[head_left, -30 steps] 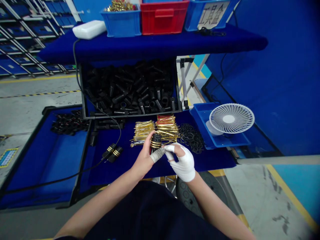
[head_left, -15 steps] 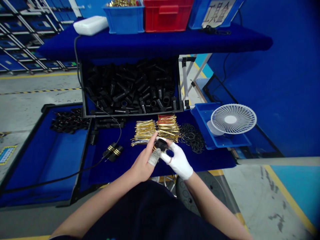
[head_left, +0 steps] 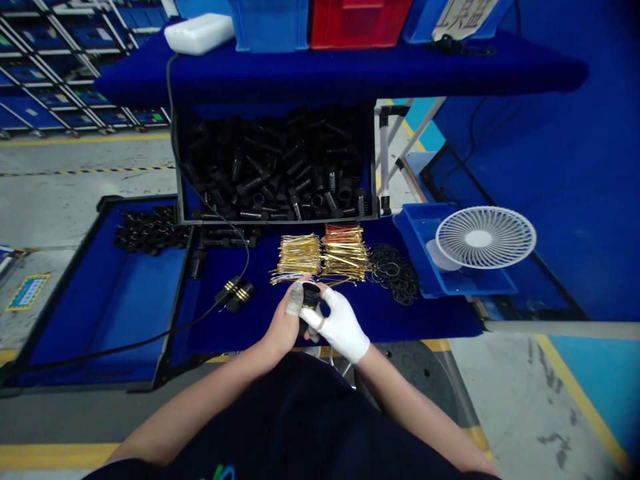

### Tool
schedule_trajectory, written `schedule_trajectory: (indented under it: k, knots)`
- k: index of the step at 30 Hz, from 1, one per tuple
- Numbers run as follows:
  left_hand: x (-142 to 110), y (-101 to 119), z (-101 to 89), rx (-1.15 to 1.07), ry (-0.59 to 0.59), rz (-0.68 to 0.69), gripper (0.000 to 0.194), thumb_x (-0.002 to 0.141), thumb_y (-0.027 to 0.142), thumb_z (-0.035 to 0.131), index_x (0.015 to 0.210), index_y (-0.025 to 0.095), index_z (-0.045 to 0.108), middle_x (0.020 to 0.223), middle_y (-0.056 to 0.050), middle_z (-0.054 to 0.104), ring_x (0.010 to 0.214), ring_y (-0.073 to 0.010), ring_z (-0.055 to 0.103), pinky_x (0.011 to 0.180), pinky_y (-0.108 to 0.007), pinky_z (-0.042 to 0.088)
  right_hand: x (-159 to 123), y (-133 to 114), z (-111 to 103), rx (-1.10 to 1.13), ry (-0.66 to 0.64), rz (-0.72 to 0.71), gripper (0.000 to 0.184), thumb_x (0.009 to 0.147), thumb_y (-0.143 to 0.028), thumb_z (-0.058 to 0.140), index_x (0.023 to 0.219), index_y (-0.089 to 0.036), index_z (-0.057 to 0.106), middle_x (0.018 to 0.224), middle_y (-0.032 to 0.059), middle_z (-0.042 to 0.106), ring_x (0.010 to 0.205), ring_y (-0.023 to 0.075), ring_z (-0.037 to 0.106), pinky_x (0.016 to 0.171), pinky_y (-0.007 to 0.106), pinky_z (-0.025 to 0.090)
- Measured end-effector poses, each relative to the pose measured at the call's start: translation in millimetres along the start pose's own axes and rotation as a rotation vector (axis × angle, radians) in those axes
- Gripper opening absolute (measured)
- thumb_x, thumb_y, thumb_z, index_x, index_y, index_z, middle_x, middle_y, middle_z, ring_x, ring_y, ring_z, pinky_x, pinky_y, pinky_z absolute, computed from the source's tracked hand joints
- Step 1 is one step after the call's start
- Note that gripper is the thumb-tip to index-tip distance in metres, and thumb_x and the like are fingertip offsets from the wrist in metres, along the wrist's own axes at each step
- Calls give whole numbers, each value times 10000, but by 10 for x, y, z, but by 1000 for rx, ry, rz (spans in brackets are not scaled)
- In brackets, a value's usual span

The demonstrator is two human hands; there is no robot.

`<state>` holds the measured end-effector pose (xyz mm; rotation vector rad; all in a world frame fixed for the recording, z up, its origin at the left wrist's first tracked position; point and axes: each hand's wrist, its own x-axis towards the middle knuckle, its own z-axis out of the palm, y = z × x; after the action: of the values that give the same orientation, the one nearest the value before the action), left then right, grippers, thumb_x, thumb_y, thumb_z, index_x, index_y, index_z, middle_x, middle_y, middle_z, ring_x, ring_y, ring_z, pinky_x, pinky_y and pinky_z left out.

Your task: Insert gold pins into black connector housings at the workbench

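My left hand [head_left: 284,323], with grey tape wrapped on its thumb, is closed around a black cylindrical plastic part [head_left: 311,295]. On the other side of the part, my right hand [head_left: 343,327] in a white glove grips it too, its thumb and fingers pressed to it. Fingers cover much of the part's lower section. Just beyond my hands lie two bundles of gold-coloured metal strips [head_left: 300,255], one with some red pieces at its far end. A pile of thin black rings [head_left: 394,272] is to their right.
A bin of black threaded tubes [head_left: 280,167] stands behind the strips. Left are a blue tray [head_left: 125,313] and a corded black connector pair [head_left: 235,293]. A small white fan [head_left: 485,237] sits over a blue tray at right. A shelf [head_left: 340,75] overhangs the bin.
Both hands have come slightly closer to my body with the black part, which has turned in their grip. My view has shifted a little, sliding the bench contents rightward.
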<state>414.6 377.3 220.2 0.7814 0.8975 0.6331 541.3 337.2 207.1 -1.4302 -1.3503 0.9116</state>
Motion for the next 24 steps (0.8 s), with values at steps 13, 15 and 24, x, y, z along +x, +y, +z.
schedule_trajectory:
  k: [13, 15, 24]
  knots:
    - [-24, -179, -1202, 1363, 296, 421, 413, 851, 528, 652, 1119, 216, 692, 1291, -172, 528, 1360, -404, 382, 1142, -586, 282, 50, 823, 58, -217, 234, 41, 206, 956, -342, 536, 971, -230, 708, 897, 44, 741, 832, 224, 700, 839, 374, 555]
    - [70, -221, -1355, 1538, 356, 423, 426, 887, 515, 600, 1170, 210, 692, 1351, -193, 505, 1446, -422, 267, 1156, -602, 249, 168, 797, 87, -240, 190, 28, 208, 964, -350, 535, 967, -226, 702, 929, 46, 747, 873, 222, 705, 880, 366, 549]
    - [165, -105, -1699, 1646, 413, 544, 620, 973, 451, 468, 1525, 182, 384, 1453, -201, 484, 1467, -379, 290, 1177, -612, 227, 1320, 640, 260, -837, -109, 28, 239, 987, -245, 501, 1132, -240, 691, 1228, 58, 658, 1085, 182, 640, 970, 271, 475]
